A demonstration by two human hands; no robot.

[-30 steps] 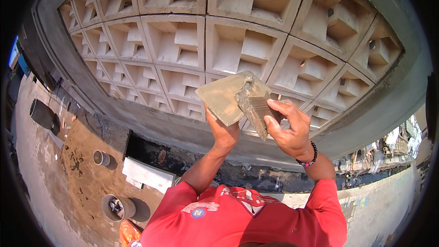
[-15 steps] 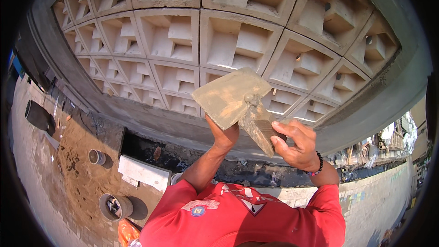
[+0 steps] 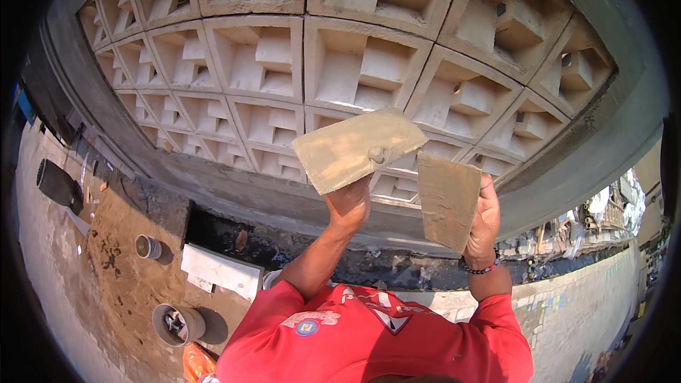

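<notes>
My left hand (image 3: 347, 206) grips a flat, mortar-smeared board (image 3: 340, 145) from underneath, with a small lump of grey mortar (image 3: 377, 155) near its front right part. Just right of the board, my right hand (image 3: 484, 221) holds a trapezoid plastering tool (image 3: 447, 198) upright, its wet, smeared face turned toward me and its handle hidden behind it. Both are held in front of a wall of pale patterned breeze blocks (image 3: 262, 64) framed by grey render (image 3: 597, 142).
A dark drainage channel (image 3: 227, 234) runs below the wall, with a white slab (image 3: 220, 269) beside it. Sand (image 3: 113, 255), two buckets (image 3: 147, 246) (image 3: 179, 325) and a dark container (image 3: 58, 186) lie at left. Piled debris (image 3: 610, 216) and a paved strip (image 3: 574, 312) are at right.
My right hand has turned the tool from edge-on over the board to face-on at its right, clear of it. The mortar lump shows on the board, which has shifted slightly left.
</notes>
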